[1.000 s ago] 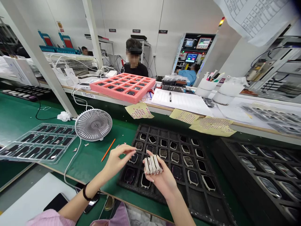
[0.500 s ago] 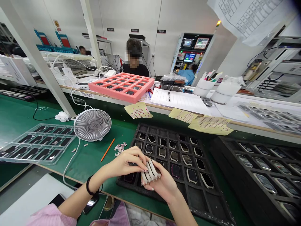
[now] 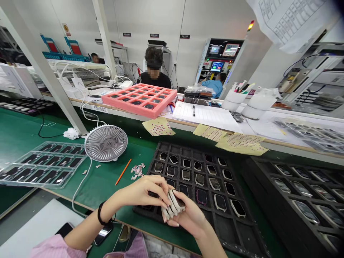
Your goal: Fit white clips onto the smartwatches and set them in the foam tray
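A small stack of several pale smartwatch cases (image 3: 172,208) rests in my right hand (image 3: 194,214), with the thumb over the upper side and the fingers underneath. My left hand (image 3: 150,191) reaches in from the left, its fingers bent and pressed on the stack's left side. Both hands are closed around the cases, just above the near part of a black foam tray (image 3: 228,229). Smartwatches (image 3: 220,202) with dark screens and mostly pale frames lie in many of its compartments. My hands and wrists hide part of the tray's near left side.
Left of the tray are an orange stick (image 3: 123,172), small pinkish-white pieces (image 3: 138,171) and a grey fan (image 3: 106,142). A clear tray (image 3: 60,184) with black parts lies farther left. Another black tray (image 3: 264,211) stands at right. A pink foam tray (image 3: 158,111) sits on the shelf; a person (image 3: 156,77) is behind it.
Both hands have lowered slightly toward me with the stack between them. The left fingers remain on the cases, and the view has shifted a little.
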